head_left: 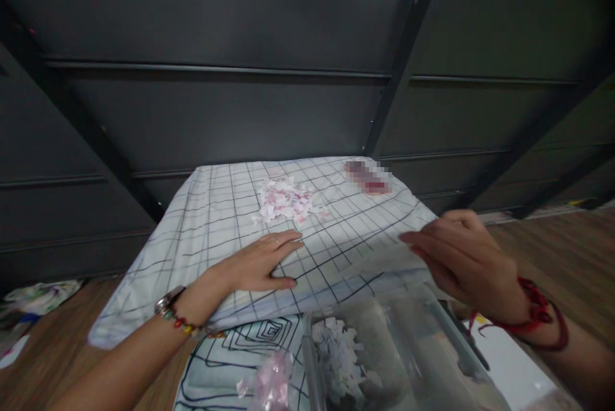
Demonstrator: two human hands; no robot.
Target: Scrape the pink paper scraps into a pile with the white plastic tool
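Note:
My left hand [264, 260] lies on the white checked cloth [211, 219], fingers stretched out and nothing held. Just beyond its fingertips sits a loose heap of small white and pink paper scraps [286, 200]. My right hand [461, 257] is raised over the right side of the cloth, its fingers pinched together; whatever may be between them is hidden. Below it stands a clear plastic box [398, 334] with white paper scraps [339, 356] in its left part. A small clear bag of pink bits [271, 382] rests left of the box.
A blurred-out reddish flat object [369, 177] lies at the cloth's far right corner. Dark wall panels [240, 116] rise behind. A patterned teal cloth [216, 366] and a white object [514, 360] flank the box. Wooden floor [557, 238] shows at right.

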